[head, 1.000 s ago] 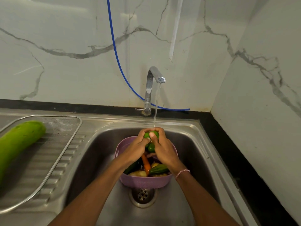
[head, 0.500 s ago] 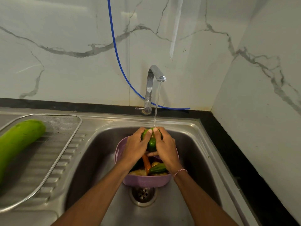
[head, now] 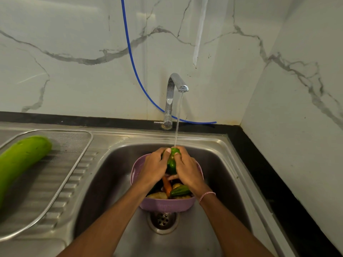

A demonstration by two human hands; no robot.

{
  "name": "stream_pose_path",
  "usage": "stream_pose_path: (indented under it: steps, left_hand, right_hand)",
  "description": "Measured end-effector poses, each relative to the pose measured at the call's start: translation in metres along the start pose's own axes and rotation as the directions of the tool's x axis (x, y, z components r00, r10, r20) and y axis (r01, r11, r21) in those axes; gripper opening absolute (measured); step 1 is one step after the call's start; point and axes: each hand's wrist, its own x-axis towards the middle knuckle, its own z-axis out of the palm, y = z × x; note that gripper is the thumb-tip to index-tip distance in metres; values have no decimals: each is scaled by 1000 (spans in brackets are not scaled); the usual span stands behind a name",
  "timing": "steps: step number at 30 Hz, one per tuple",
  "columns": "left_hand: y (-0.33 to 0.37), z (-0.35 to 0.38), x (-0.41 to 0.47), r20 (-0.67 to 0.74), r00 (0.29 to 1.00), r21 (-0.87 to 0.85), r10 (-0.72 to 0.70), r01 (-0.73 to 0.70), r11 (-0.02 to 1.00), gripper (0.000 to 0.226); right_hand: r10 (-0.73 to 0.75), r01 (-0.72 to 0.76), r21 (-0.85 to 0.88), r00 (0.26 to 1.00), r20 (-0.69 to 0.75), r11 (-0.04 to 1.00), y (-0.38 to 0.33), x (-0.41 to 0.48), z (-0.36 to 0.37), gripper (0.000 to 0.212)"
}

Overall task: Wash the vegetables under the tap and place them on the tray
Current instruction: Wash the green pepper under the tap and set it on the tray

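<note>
My left hand and my right hand are both closed around a green capsicum, holding it under the stream from the steel tap. Below my hands a purple colander sits in the sink; an orange carrot, a green vegetable and a pale potato lie in it. A long green gourd rests on the steel mesh tray on the left drainboard.
The drain lies just in front of the colander. A blue hose runs down the marble wall behind the tap. A black counter edge and a side wall close off the right.
Both hands have shifted their fingers round the capsicum and turned it under the water. The colander and the gourd have stayed put.
</note>
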Motion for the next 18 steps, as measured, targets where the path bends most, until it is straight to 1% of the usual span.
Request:
stream_pose_path:
  steps: [3, 4, 8, 9, 11, 14, 16, 18]
  left_hand:
    - [2, 3, -1, 47, 998, 103, 32, -36, 994, 34]
    - [3, 4, -2, 65, 997, 111, 30, -38, 993, 33]
    - [6, 3, -5, 69, 997, 0, 20, -20, 1000, 37]
    - [6, 2, -4, 61, 998, -17, 17, -16, 1000, 37]
    - [7, -1, -5, 50, 998, -21, 25, -24, 999, 36]
    - [6, 0, -8, 44, 996, -7, 80, -79, 997, 35]
    - [3, 1, -7, 28, 993, -4, 112, -111, 994, 36]
    - [2, 1, -5, -10, 994, -11, 108, -108, 994, 35]
  right_hand:
    - [-2, 0, -24, 997, -77, 1000, 0, 1, -1, 24]
    - [-17, 14, -33, 995, -100, 999, 0, 0, -1, 24]
    - [-88, 71, -116, 985, -150, 991, -1, -5, -3, 29]
    - [-92, 76, -108, 985, -148, 991, -3, -6, -4, 30]
    - [-84, 76, -62, 986, -146, 995, -6, -6, -4, 31]
    - [-44, 49, 20, 984, -171, 999, -7, -4, -6, 29]
    - [-13, 24, 60, 983, -184, 998, -7, -1, -6, 32]
    - [27, -4, 147, 987, -158, 989, -6, 3, -6, 35]
